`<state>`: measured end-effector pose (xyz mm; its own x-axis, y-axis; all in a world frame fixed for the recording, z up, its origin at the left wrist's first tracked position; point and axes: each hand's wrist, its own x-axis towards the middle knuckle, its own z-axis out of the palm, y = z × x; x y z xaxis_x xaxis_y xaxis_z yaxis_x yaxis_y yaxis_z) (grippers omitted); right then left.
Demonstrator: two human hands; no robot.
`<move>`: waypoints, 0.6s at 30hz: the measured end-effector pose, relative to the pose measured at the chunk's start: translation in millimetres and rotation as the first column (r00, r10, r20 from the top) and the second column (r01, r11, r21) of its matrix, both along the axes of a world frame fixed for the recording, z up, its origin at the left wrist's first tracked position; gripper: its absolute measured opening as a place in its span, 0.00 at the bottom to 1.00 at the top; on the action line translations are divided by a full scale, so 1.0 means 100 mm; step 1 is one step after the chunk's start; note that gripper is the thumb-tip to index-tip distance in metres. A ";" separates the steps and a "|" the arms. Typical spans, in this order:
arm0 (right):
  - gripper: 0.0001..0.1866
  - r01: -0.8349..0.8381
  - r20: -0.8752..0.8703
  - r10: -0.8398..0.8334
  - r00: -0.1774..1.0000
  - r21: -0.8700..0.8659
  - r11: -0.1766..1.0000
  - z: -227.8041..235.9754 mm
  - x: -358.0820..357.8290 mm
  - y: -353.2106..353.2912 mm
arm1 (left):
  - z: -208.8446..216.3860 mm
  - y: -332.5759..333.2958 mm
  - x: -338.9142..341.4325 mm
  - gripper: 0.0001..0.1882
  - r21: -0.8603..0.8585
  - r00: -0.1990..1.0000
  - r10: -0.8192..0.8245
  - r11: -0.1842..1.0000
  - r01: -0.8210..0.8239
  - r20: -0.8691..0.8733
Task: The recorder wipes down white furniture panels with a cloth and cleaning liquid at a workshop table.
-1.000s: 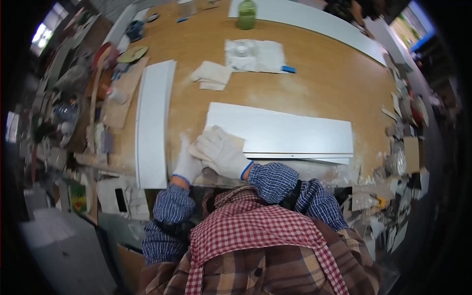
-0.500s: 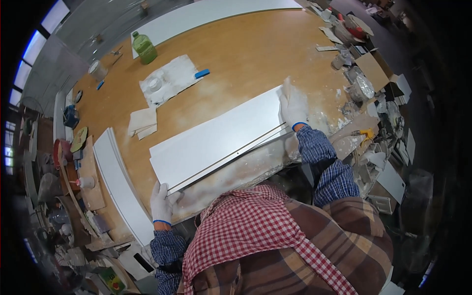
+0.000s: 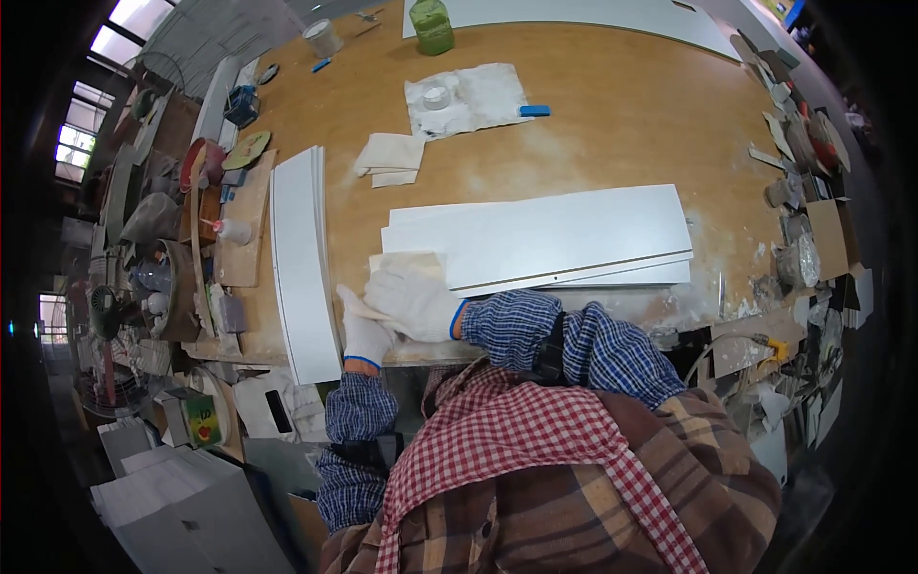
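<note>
A stack of white boards [image 3: 564, 234] lies on the table before me, its near long edge showing a dark groove. My gloved right hand [image 3: 416, 304] is at the stack's left end, laid over a thin cream sheet [image 3: 406, 260] and gripping it. Just below it, my gloved left hand [image 3: 365, 337] meets the right hand and pinches what looks like the sheet's lower edge; some of its fingers are hidden. Further up lie similar cream sheets [image 3: 394, 158]. Left of my hands stands a long stack of narrow white panels [image 3: 301, 258].
A white cloth [image 3: 483, 96] with a small white tub [image 3: 436, 98] and a blue block [image 3: 535, 111] lies farther back, near a green bottle [image 3: 432, 29]. A glue bottle [image 3: 232, 230] sits at left. Clutter lines the right edge, with a yellow air gun [image 3: 776, 349].
My right hand has left the boards' right end and come left to join my left hand. The boards lie straighter and further right in view; my head has turned.
</note>
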<state>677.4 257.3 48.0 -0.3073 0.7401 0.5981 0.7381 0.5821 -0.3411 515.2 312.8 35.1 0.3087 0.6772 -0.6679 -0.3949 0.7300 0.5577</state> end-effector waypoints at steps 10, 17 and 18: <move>0.16 0.666 0.467 -0.489 0.736 -0.371 0.648 0.48 2.33 -1.08 | 0.10 -0.01 0.01 0.26 0.234 0.935 -0.311 0.909 0.344 -0.168; 0.30 0.886 0.334 -0.875 0.350 -0.420 0.195 0.13 3.91 -2.35 | 0.07 0.06 0.03 0.27 0.237 0.878 -0.318 0.879 0.414 -0.357; 0.29 0.912 0.318 -0.871 0.374 -0.299 0.283 0.13 3.95 -2.39 | 0.00 0.12 0.01 0.28 0.257 0.862 -0.285 0.874 0.414 -0.420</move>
<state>1072.4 18.6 61.0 0.6614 0.7173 0.2194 0.7489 -0.6153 -0.2459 516.0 324.7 35.0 0.3501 0.7673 -0.5372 0.1252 0.5301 0.8387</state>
